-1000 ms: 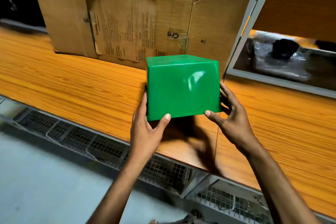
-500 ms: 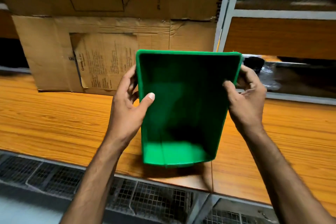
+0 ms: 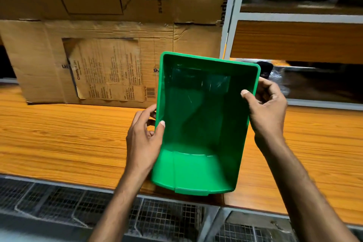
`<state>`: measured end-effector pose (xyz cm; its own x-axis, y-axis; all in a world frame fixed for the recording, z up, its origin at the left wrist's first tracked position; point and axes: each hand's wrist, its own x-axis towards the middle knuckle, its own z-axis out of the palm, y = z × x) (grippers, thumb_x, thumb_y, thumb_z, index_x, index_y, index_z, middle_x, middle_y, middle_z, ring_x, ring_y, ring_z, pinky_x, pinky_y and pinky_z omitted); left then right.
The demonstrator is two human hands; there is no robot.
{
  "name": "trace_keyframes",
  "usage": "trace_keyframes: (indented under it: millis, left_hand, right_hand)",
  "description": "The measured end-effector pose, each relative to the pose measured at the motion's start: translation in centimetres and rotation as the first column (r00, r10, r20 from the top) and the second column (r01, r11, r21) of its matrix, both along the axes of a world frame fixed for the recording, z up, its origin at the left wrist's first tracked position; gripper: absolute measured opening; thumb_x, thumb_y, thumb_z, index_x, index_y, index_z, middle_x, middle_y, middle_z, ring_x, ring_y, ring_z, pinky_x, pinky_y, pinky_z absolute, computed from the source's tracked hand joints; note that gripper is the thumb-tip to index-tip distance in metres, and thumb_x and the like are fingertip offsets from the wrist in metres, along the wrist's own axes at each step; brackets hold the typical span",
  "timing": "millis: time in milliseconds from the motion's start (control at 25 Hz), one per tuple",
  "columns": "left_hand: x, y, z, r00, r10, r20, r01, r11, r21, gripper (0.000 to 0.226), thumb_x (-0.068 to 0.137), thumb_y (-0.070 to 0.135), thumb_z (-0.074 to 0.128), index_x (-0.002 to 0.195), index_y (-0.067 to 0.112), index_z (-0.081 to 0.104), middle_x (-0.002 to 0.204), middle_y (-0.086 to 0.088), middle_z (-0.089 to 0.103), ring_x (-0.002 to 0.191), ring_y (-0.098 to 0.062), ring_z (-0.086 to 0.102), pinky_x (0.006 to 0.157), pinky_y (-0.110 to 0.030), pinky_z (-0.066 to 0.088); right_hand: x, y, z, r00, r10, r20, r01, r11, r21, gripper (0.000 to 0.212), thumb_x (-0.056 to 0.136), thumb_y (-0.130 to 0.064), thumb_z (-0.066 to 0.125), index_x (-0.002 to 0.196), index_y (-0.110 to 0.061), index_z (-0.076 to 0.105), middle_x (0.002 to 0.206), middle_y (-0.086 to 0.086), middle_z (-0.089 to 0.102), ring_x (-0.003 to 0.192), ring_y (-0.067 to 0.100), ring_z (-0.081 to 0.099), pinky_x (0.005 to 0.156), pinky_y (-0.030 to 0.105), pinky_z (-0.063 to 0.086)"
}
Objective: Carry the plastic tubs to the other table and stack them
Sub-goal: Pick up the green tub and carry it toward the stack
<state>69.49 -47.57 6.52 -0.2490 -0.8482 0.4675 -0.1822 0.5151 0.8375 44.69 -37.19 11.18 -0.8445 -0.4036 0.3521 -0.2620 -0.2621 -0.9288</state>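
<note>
The person holds one green tub (image 3: pixel 202 124) in both hands above the near edge of the wooden table (image 3: pixel 68 139). The tub is tipped so that its open mouth faces the camera, with its base toward the far side, and it does not appear to rest on the table. The left hand (image 3: pixel 143 139) grips the left wall, thumb hooked over the rim and inside, the other fingers behind. The right hand (image 3: pixel 269 110) clamps the right wall higher up, thumb likewise inside. Both hands are closed on the tub, and no other tub is in view.

The main risk lies in the grip itself. Each hand pinches only a thin, smooth plastic wall near the rim, and the hands sit at uneven heights, so the tub could twist or slide out if either thumb relaxes. A slip here would likely send it past the table edge and down toward the wire mesh (image 3: pixel 157 220) below, since the near lip of the tub hangs over that edge.

A second risk is collision. The cardboard boxes (image 3: pixel 102 65) stand just behind the tub, and the white shelf post (image 3: pixel 229 25) rises close to its far right corner, near the right hand's knuckles. A careless swing or turn could knock the rim against either.

Finally, nothing here shows a stack to set it on, so the drop-off spot cannot be judged.
</note>
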Motion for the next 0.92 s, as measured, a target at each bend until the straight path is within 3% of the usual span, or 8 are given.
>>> trace_keyframes:
  millis: [120, 320, 440, 520, 600, 680, 840, 920]
  left_hand:
    - [0.2, -1.2, 0.9, 0.997, 0.071, -0.002, -0.072, 0.997, -0.033, 0.037, 0.090, 0.013, 0.072, 0.119, 0.035, 0.067, 0.115, 0.012, 0.069, 0.094, -0.009, 0.070, 0.080, -0.043, 0.063]
    - [0.9, -3.2, 0.0, 0.977, 0.092, -0.193, -0.038, 0.963, 0.266, 0.035, 0.081, 0.013, 0.076, 0.107, 0.037, 0.072, 0.109, 0.006, 0.077, 0.099, -0.022, 0.077, 0.097, -0.052, 0.058]
    - [0.9, -3.5, 0.1, 0.963, 0.085, -0.257, 0.003, 0.946, 0.325, 0.036, 0.087, 0.002, 0.075, 0.119, 0.019, 0.072, 0.112, 0.001, 0.076, 0.101, -0.022, 0.076, 0.092, -0.041, 0.061]
    - [0.7, -3.8, 0.5, 0.945, 0.084, -0.315, 0.035, 0.934, 0.354, 0.036, 0.089, -0.003, 0.072, 0.122, 0.014, 0.071, 0.113, -0.001, 0.076, 0.101, -0.020, 0.077, 0.083, -0.029, 0.062]
    - [0.7, -3.7, 0.8, 0.941, 0.080, -0.329, 0.046, 0.932, 0.360, 0.037, 0.090, -0.003, 0.072, 0.122, 0.014, 0.071, 0.116, -0.003, 0.076, 0.100, -0.019, 0.077, 0.083, -0.029, 0.062]
    - [0.6, -3.7, 0.8, 0.948, 0.070, -0.310, 0.049, 0.931, 0.361, 0.036, 0.090, -0.002, 0.072, 0.121, 0.016, 0.071, 0.116, -0.002, 0.076, 0.101, -0.020, 0.077, 0.089, -0.035, 0.061]
    - [0.5, -3.0, 1.4, 0.966, 0.043, -0.256, 0.030, 0.961, 0.273, 0.037, 0.090, 0.006, 0.074, 0.115, 0.032, 0.074, 0.117, 0.004, 0.076, 0.104, -0.018, 0.075, 0.096, -0.039, 0.059]
    - [0.5, -2.5, 2.8, 0.991, 0.091, -0.099, -0.088, 0.996, 0.029, 0.034, 0.090, 0.015, 0.074, 0.118, 0.034, 0.075, 0.117, 0.009, 0.075, 0.104, -0.013, 0.073, 0.093, -0.033, 0.059]
  right_hand:
    - [0.1, 1.3, 0.0, 0.988, 0.154, -0.031, -0.150, 0.984, 0.100, 0.062, 0.085, 0.004, 0.074, 0.139, -0.021, 0.058, 0.125, -0.001, 0.072, 0.119, 0.016, 0.067, 0.092, 0.026, 0.058]
    - [2.4, 3.5, -1.5, 0.934, 0.350, -0.068, -0.323, 0.911, 0.255, 0.060, 0.087, -0.005, 0.077, 0.137, -0.033, 0.061, 0.130, -0.010, 0.069, 0.111, 0.015, 0.066, 0.094, 0.038, 0.060]
    - [3.5, 3.7, -1.6, 0.938, 0.332, -0.097, -0.296, 0.916, 0.272, 0.058, 0.089, 0.000, 0.075, 0.139, -0.026, 0.060, 0.125, -0.003, 0.068, 0.101, 0.017, 0.064, 0.086, 0.023, 0.058]
    - [3.6, 3.6, -1.8, 0.943, 0.326, -0.058, -0.298, 0.911, 0.285, 0.056, 0.091, -0.001, 0.072, 0.139, -0.027, 0.061, 0.124, 0.005, 0.066, 0.097, 0.016, 0.062, 0.087, 0.028, 0.057]
    - [3.4, 3.5, -1.9, 0.937, 0.350, -0.011, -0.333, 0.898, 0.289, 0.054, 0.092, -0.002, 0.071, 0.138, -0.029, 0.061, 0.124, 0.009, 0.064, 0.096, 0.014, 0.060, 0.089, 0.035, 0.057]
    - [3.3, 3.6, -1.7, 0.930, 0.367, -0.024, -0.343, 0.890, 0.302, 0.054, 0.091, -0.001, 0.072, 0.137, -0.028, 0.062, 0.123, 0.008, 0.064, 0.092, 0.009, 0.057, 0.084, 0.030, 0.055]
    - [3.3, 3.6, -1.1, 0.959, 0.247, -0.141, -0.190, 0.925, 0.329, 0.058, 0.088, -0.001, 0.074, 0.136, -0.030, 0.059, 0.124, -0.006, 0.062, 0.098, -0.003, 0.058, 0.083, 0.019, 0.054]
    - [3.2, 3.6, -0.5, 0.905, 0.082, -0.417, 0.084, 0.927, 0.365, 0.067, 0.083, -0.004, 0.076, 0.142, -0.029, 0.055, 0.132, -0.003, 0.056, 0.116, 0.005, 0.055, 0.089, 0.008, 0.045]
